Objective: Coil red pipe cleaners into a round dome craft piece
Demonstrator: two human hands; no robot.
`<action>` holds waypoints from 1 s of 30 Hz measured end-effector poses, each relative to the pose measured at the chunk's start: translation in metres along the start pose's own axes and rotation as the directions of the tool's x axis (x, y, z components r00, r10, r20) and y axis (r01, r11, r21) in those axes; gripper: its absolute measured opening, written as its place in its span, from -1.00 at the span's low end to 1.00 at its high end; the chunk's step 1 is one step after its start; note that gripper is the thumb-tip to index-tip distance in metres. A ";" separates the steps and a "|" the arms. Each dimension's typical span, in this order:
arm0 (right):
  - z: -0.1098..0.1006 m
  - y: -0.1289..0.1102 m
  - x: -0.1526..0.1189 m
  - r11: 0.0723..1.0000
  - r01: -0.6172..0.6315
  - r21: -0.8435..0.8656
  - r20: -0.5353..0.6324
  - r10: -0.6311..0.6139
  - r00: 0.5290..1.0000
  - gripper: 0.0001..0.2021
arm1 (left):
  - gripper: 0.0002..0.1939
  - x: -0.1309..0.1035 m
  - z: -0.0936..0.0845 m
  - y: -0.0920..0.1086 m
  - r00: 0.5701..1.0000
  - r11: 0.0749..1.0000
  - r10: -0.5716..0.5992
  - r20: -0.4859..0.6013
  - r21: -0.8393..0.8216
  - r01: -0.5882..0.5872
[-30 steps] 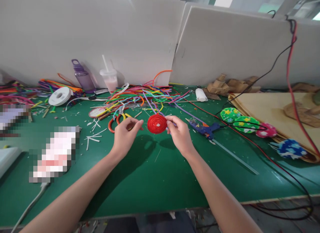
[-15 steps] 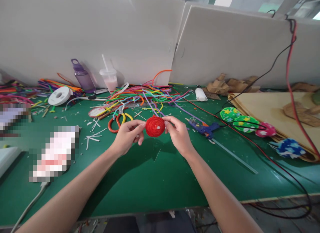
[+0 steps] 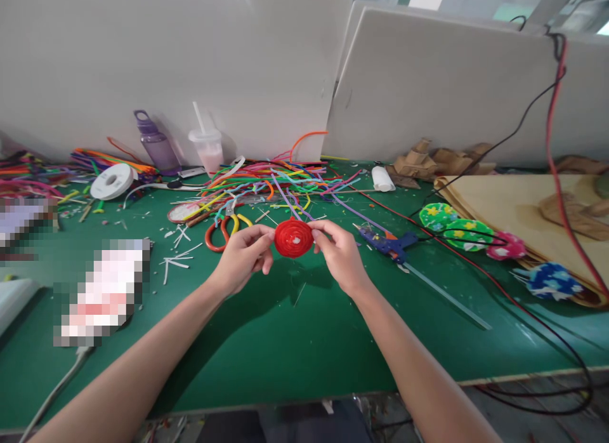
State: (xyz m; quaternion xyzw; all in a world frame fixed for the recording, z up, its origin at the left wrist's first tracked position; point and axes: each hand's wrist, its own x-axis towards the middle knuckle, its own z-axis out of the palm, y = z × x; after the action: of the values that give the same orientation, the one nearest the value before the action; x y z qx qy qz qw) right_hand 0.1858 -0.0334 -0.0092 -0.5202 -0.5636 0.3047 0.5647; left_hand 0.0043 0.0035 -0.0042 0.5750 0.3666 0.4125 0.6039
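A round red coil [image 3: 294, 238], which looks like wound pipe cleaner with a small pale spot near its middle, is held up above the green table [image 3: 285, 348]. My left hand [image 3: 246, 254] pinches its left edge between thumb and forefinger. On the opposite edge, my right hand [image 3: 337, 247] grips it the same way. Scissors [image 3: 223, 233] with red and yellow handles lie just beyond my left hand. To the right of my right hand rests a blue glue gun [image 3: 392, 245] with a long clear glue stick [image 3: 447, 296] sticking out of it.
Behind my hands spreads a pile of coloured pipe cleaners [image 3: 271, 184]. A ribbon spool [image 3: 113, 181], purple bottle [image 3: 159, 148] and drink cup [image 3: 209, 152] stand at the back left. Colourful fuzzy pieces [image 3: 469, 235] lie at right. A red and black cord [image 3: 504, 287] crosses the right side.
The red coil has shifted very slightly left and its face is tilted a little differently. Both hands keep hold of its edges.
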 end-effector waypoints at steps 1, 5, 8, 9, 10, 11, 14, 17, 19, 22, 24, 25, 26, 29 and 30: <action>0.000 0.000 0.000 1.000 0.001 -0.006 -0.001 -0.001 1.000 -0.82 | -0.77 0.000 0.000 0.000 1.000 1.000 -0.007 0.001 -0.005 0.007; 0.000 0.001 0.001 1.000 -0.010 0.026 0.033 0.009 0.999 -0.82 | -0.79 0.000 0.001 -0.002 0.999 0.999 -0.016 0.037 0.047 0.014; -0.001 0.003 0.002 0.997 -0.031 0.074 0.074 0.026 0.997 -0.81 | -0.81 0.000 0.001 -0.002 0.998 0.988 0.015 0.059 0.155 -0.024; -0.001 0.003 0.002 0.996 -0.039 0.082 0.081 0.032 0.996 -0.81 | -0.82 -0.001 0.000 -0.002 0.998 0.983 0.024 0.062 0.182 -0.035; -0.001 0.004 0.002 0.995 -0.046 0.085 0.086 0.038 0.996 -0.81 | -0.82 -0.001 0.000 -0.001 0.998 0.979 0.031 0.060 0.200 -0.042; -0.002 0.004 0.002 0.995 -0.050 0.085 0.089 0.043 0.995 -0.81 | -0.82 -0.002 0.000 -0.001 0.998 0.977 0.035 0.056 0.208 -0.046; -0.002 0.004 0.002 0.997 -0.053 0.064 0.095 0.047 0.994 -0.80 | -0.81 -0.002 0.000 0.000 0.998 0.978 0.048 0.034 0.203 -0.054; -0.002 0.003 0.001 0.999 -0.037 0.002 0.073 0.037 0.997 -0.79 | -0.83 -0.002 0.001 0.000 0.999 0.989 0.038 0.012 0.142 -0.039; -0.001 0.003 0.000 0.999 -0.010 -0.053 0.042 0.013 0.999 -0.79 | -0.85 -0.001 0.002 0.001 1.000 0.996 0.007 0.002 0.087 -0.008; 0.000 0.005 -0.001 0.994 0.030 -0.106 0.010 -0.029 1.000 -0.78 | -0.86 -0.001 0.004 0.003 0.999 0.999 -0.042 -0.010 0.023 0.042; 0.001 0.006 -0.001 0.993 0.046 -0.113 0.011 -0.044 0.999 -0.78 | -0.85 0.000 0.004 0.004 0.998 0.998 -0.058 -0.019 -0.003 0.058; 0.001 0.007 0.000 0.993 0.047 -0.111 0.015 -0.046 0.999 -0.78 | -0.85 0.000 0.004 0.005 0.998 0.998 -0.061 -0.022 -0.010 0.060; 0.001 0.007 0.000 0.993 0.044 -0.107 0.018 -0.042 0.999 -0.79 | -0.85 0.000 0.005 0.005 0.998 0.998 -0.062 -0.022 -0.013 0.062; -0.001 0.007 0.001 0.995 0.044 -0.088 0.014 -0.043 0.999 -0.78 | -0.83 0.000 0.004 0.004 0.998 0.998 -0.066 -0.018 -0.019 0.066; -0.002 0.007 0.001 0.995 0.059 -0.083 -0.007 -0.060 0.998 -0.78 | -0.82 0.000 0.004 0.003 0.998 0.997 -0.066 -0.024 -0.030 0.065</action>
State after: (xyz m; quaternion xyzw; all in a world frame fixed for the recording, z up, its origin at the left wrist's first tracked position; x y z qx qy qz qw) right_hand 0.1890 -0.0313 -0.0147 -0.5276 -0.5882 0.2617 0.5542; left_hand 0.0078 0.0022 -0.0009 0.5486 0.3867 0.4051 0.6208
